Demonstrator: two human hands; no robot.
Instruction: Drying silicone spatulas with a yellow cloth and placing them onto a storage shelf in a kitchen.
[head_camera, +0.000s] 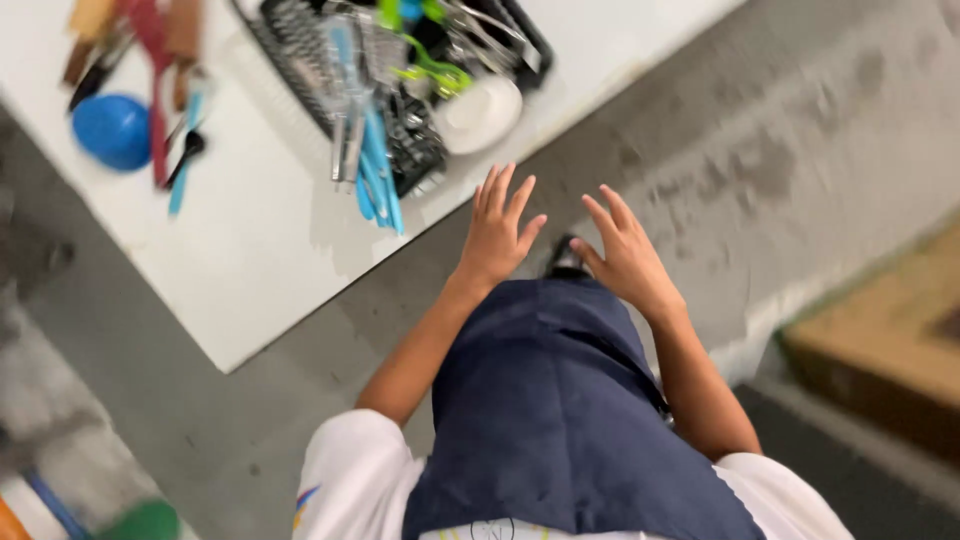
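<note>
My left hand (497, 232) and my right hand (628, 258) are held out in front of my dark blue apron (555, 400), fingers spread, palms down, holding nothing. They hover over the grey concrete floor (720, 130), just off the edge of a white table (255, 250). Nearest the left hand is a black dish rack (300, 80) on the table, filled with metal, blue and green utensils. A white bowl (480, 112) lies at the rack's near corner. The view is blurred.
A blue bowl (113, 130) sits at the table's far left, beside a red spatula (155, 90), a black spoon (187, 152) and wooden-handled tools. A brown cardboard box (885, 340) stands on the floor at the right. A green object (145, 522) shows at the bottom left.
</note>
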